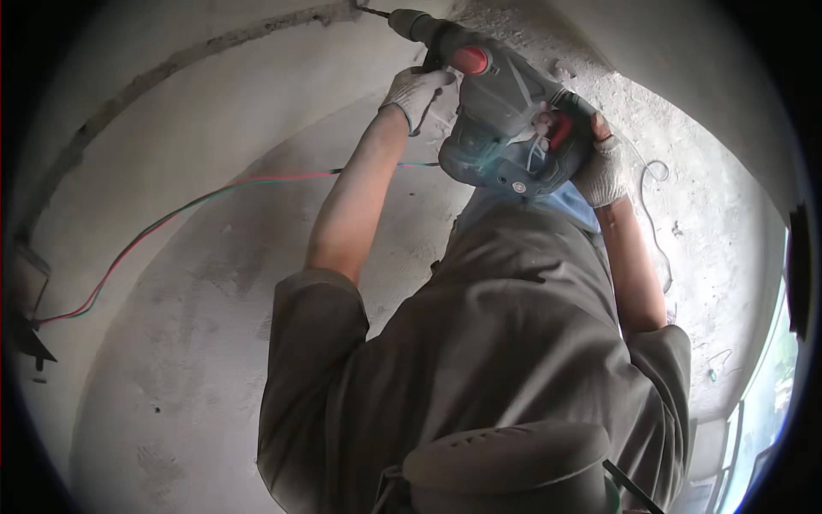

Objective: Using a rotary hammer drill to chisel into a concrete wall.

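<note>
A large dark grey-green rotary hammer drill with a red knob is held out in front of me. My left hand, in a whitish knit glove, is closed round the side handle near its front. Gloved as well, my right hand grips the rear handle beside the red trigger. The drill bit points up and left, its tip at the end of a rough groove cut in the wall. Whether the tip is inside the wall cannot be made out.
Red and green wires run from a wall box at far left, passing behind my left forearm. A thin dark cord trails over the rough, dusty floor at right. A bright window stands at the right edge.
</note>
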The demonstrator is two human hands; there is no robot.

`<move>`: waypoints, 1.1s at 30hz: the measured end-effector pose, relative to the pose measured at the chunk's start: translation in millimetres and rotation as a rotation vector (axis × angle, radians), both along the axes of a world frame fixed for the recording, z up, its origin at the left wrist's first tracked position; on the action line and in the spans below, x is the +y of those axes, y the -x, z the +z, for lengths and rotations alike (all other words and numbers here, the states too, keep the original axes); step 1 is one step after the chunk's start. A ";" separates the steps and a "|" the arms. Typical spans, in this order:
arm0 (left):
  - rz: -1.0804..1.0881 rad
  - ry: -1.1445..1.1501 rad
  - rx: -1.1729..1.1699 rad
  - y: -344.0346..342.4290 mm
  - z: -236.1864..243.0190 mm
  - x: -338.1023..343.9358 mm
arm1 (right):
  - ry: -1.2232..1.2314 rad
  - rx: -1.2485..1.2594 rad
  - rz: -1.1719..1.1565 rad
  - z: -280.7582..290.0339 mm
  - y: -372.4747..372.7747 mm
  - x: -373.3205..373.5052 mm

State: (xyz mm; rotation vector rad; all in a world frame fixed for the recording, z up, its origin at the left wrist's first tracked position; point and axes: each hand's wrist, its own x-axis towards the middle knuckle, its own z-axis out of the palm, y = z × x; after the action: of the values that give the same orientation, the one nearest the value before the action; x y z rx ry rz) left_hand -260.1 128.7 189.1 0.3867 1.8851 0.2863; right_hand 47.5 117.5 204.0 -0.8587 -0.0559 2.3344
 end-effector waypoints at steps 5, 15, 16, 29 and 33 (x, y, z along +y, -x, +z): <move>-0.163 0.069 0.166 2.6 16.3 0.4 | 0.185 0.128 -0.120 -38.5 8.9 -26.4; -0.416 0.134 0.432 21.6 10.0 -6.9 | 0.302 0.182 -0.193 -75.1 27.9 -49.5; -0.465 0.052 0.413 21.8 9.3 -6.9 | 0.232 0.234 -0.197 -76.1 30.6 -54.6; -0.614 0.005 0.343 21.1 -6.2 10.6 | 0.237 0.100 -0.361 -77.3 42.5 -71.7; -0.664 0.009 0.350 23.5 -18.3 14.1 | 0.190 0.011 -0.383 -81.1 44.8 -77.5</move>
State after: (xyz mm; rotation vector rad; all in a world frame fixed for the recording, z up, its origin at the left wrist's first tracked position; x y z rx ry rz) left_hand -283.6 142.8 170.8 1.0757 1.9703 -0.2523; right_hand 2.7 39.9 122.9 -0.8623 0.3138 2.0042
